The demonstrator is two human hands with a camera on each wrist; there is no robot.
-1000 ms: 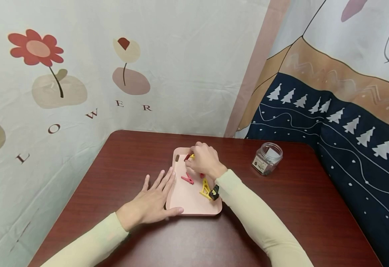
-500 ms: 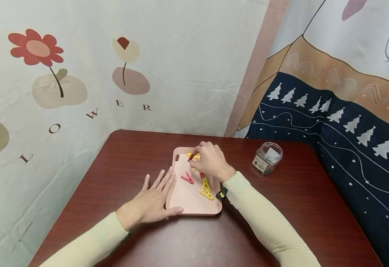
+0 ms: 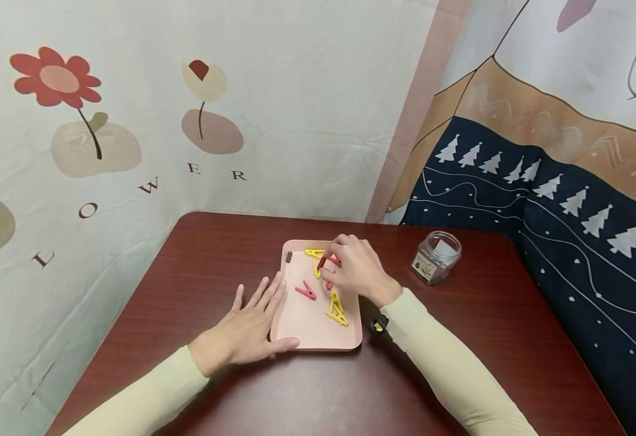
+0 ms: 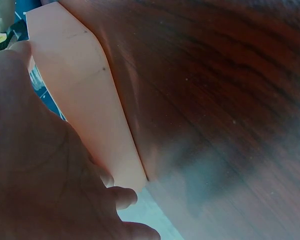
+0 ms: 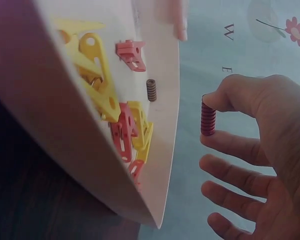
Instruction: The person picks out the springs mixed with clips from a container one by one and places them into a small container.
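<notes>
My right hand pinches a small dark red coil spring between thumb and index finger, raised over the far part of a shallow pink tray. In the right wrist view its other fingers are spread. Yellow clips and pink clips lie in the tray, several in all, some partly hidden by that hand in the head view. A brown coil spring rests near the tray's far left corner. My left hand lies with straight, spread fingers along the tray's left edge, its thumb at the near corner.
A clear, lidless jar with a label stands on the dark red table, right of the tray. A printed cloth hangs behind the table. A dark blue cloth with white trees hangs at the right.
My right hand has moved rightward with the red spring, revealing more of the yellow clips at the tray's far end. The left hand has stayed in place.
</notes>
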